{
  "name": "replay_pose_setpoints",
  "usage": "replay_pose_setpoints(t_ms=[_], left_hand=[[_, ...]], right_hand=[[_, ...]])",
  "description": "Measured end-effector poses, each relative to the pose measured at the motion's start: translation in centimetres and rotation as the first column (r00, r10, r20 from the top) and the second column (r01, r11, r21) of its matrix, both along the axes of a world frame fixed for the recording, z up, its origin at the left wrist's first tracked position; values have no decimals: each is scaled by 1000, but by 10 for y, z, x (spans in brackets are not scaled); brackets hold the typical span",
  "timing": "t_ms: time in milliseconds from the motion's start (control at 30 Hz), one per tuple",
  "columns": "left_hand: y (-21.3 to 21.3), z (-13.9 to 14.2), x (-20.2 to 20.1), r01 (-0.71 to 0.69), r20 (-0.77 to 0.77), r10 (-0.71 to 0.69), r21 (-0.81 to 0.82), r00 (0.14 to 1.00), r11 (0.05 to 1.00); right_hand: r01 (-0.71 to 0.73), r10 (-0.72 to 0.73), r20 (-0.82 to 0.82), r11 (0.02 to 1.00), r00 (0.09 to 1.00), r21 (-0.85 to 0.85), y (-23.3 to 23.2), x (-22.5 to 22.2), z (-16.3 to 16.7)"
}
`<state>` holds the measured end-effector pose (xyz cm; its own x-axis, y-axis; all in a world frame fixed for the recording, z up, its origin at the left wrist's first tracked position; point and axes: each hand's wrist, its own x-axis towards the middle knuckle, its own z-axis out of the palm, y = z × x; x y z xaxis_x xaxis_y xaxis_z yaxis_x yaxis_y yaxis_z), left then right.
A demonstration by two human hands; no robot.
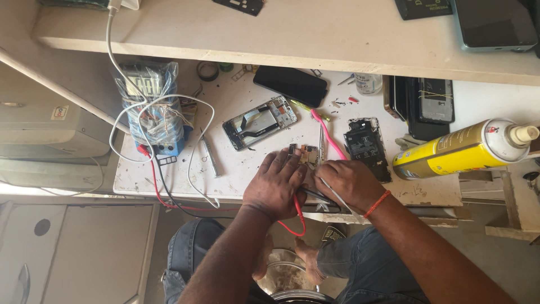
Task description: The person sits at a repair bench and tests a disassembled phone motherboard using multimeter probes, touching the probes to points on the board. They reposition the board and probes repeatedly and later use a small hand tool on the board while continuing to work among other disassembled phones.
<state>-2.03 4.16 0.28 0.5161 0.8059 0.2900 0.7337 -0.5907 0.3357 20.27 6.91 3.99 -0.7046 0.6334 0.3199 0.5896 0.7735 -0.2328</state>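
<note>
Small circuit board [306, 155], bare w/ gold and dark parts, sits mid-bench just near of an opened phone frame [260, 122], as left hand [275, 183] presses on it clutching a red probe lead [297, 217] and right hand [350, 180] pinches metal tweezers [332, 194] beside it.
</note>
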Motion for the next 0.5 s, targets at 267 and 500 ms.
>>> replay_pose_setpoints(t_ms=[267,500], left_hand=[[0,1,0,-9,-18,9,-12,1000,1000],[0,3,0,-12,-1,12,4,1000,1000]], right_hand=[[-12,9,43,996,999,84,4,1,-14],[-6,3,42,997,999,71,0,4,-23]])
